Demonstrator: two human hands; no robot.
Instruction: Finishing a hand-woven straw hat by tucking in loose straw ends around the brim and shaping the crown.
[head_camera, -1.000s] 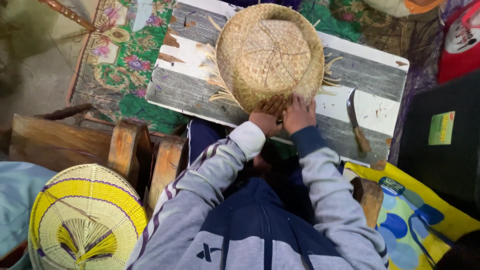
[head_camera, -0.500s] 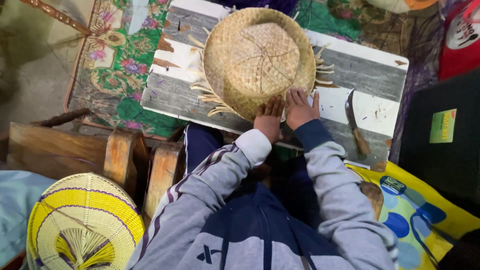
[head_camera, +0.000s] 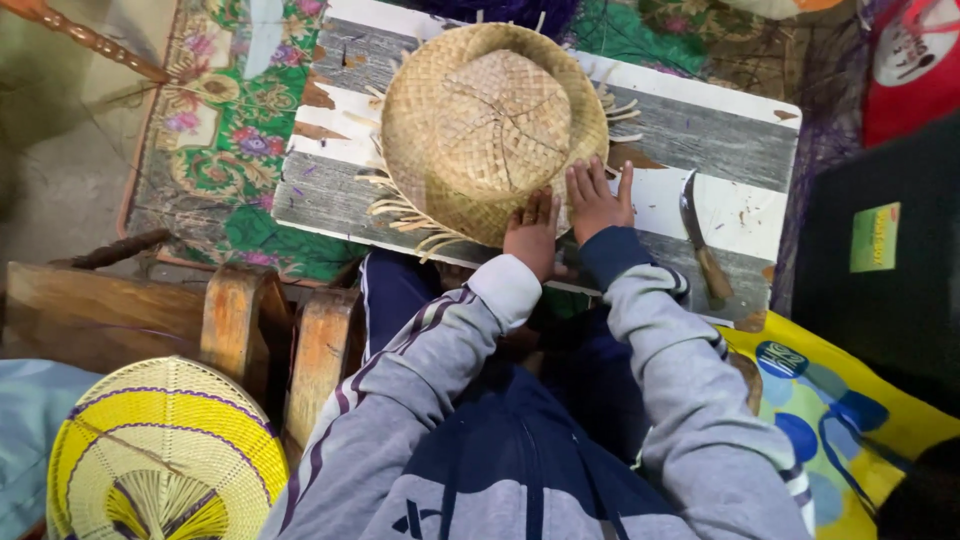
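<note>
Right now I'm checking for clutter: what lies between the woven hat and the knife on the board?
In the head view, only the right hand at the woven hat; then bare board up to the knife.

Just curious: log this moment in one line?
left hand: on straw hat brim | right hand: on brim | knife: untouched on board

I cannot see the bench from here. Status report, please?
Left hand and right hand flat on woven straw hat rim. Hat on painted board. Knife right, clear.
</note>
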